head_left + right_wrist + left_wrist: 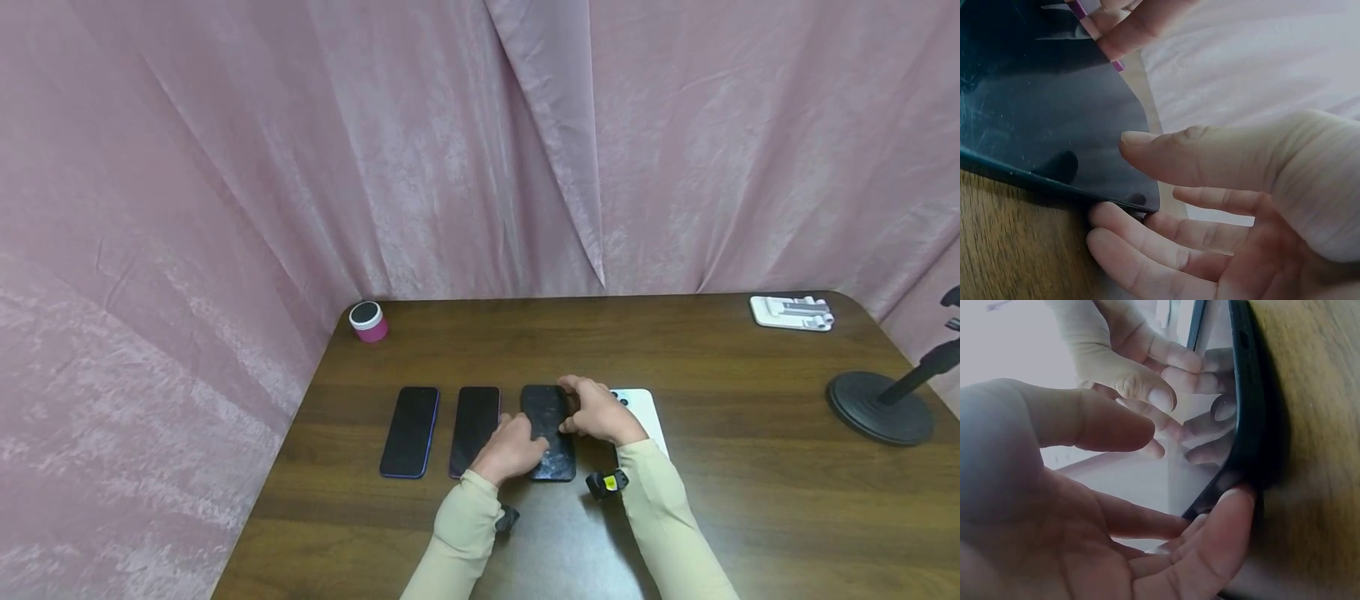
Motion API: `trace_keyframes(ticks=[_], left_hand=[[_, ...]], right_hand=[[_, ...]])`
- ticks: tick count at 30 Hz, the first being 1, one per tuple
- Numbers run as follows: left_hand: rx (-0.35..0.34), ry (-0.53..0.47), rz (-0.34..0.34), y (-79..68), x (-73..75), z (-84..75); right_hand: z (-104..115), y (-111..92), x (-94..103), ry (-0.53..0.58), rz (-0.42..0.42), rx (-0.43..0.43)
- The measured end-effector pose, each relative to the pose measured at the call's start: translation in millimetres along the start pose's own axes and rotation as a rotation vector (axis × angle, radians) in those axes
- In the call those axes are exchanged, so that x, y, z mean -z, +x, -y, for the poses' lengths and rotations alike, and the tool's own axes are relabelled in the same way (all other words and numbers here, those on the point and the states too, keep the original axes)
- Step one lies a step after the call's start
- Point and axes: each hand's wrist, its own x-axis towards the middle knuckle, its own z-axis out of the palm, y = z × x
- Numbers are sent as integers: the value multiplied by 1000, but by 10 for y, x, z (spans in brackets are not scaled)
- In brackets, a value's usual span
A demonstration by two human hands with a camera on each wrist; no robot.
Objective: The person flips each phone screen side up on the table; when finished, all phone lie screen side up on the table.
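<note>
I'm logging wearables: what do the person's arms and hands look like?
The left sleeve and right sleeve are long and pale yellow-green. The left hand and right hand are ungloved. The left wrist device is dark; the right wrist device is black with a bright yellow patch.

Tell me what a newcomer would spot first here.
Likely the left hand and right hand at either side of a smudged dark phone, with two dark phones to its left and a white phone, partly hidden by the right arm, to its right. Next, the big pink curtain behind the table. Then the pink jar at the table's far left corner.
</note>
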Motion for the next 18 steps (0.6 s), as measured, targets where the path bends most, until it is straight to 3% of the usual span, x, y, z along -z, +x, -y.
trace_keyframes(ticks=[8, 18], left_hand=[[36, -15, -22, 12, -22, -10], [13, 10, -44, 25, -19, 2]], right_hand=[[27, -7, 4, 2, 6, 1], [36, -22, 10, 12, 20, -13]])
